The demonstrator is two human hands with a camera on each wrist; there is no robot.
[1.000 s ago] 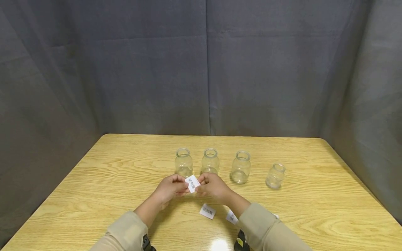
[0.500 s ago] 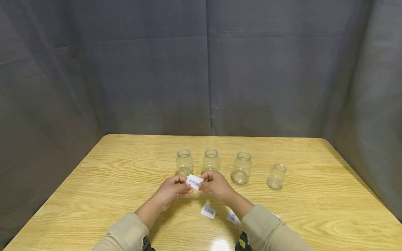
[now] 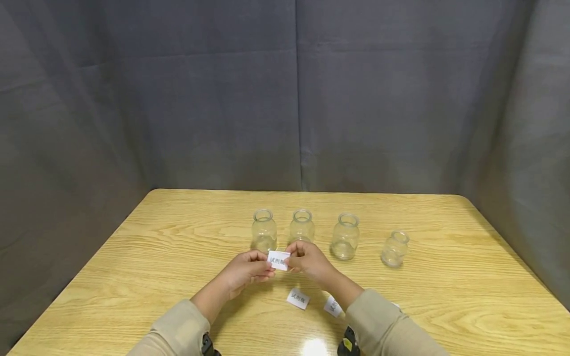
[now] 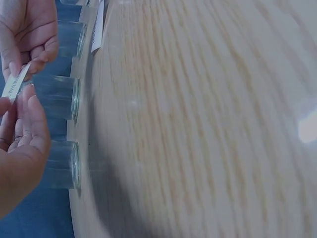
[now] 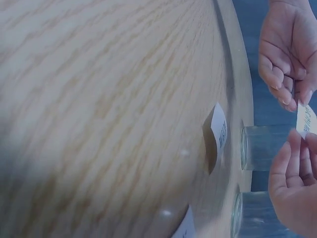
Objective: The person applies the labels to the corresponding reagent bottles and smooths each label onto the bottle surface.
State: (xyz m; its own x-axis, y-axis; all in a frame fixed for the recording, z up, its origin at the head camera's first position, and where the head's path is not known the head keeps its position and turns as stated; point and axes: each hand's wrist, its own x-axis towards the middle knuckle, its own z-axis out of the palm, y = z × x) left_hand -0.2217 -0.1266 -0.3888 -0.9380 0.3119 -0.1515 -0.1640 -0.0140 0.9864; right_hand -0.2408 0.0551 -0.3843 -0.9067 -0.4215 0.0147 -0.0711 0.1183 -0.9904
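Between both hands, above the table, is a small white paper label (image 3: 278, 260) with handwritten characters. My left hand (image 3: 246, 271) pinches its left end between thumb and fingers, and my right hand (image 3: 311, 263) pinches the right end. In the left wrist view the label (image 4: 16, 83) appears nearly edge-on between the fingertips. Just beyond the hands stand two clear glass jars, the left jar (image 3: 264, 231) and the middle jar (image 3: 302, 227), their lower parts partly covered by the hands. On the table below lies another written label (image 3: 298, 298).
A third glass jar (image 3: 345, 237) stands to the right, then a smaller jar (image 3: 395, 248) farther right. Beside the right forearm lies a label (image 3: 332, 306), partly covered by the sleeve. Grey curtains (image 3: 222, 99) surround the wooden table (image 3: 178, 237) at the back and sides.
The held label has turned from a steep tilt to nearly level, its writing now running left to right. Both hands keep their pinch and have shifted only slightly.
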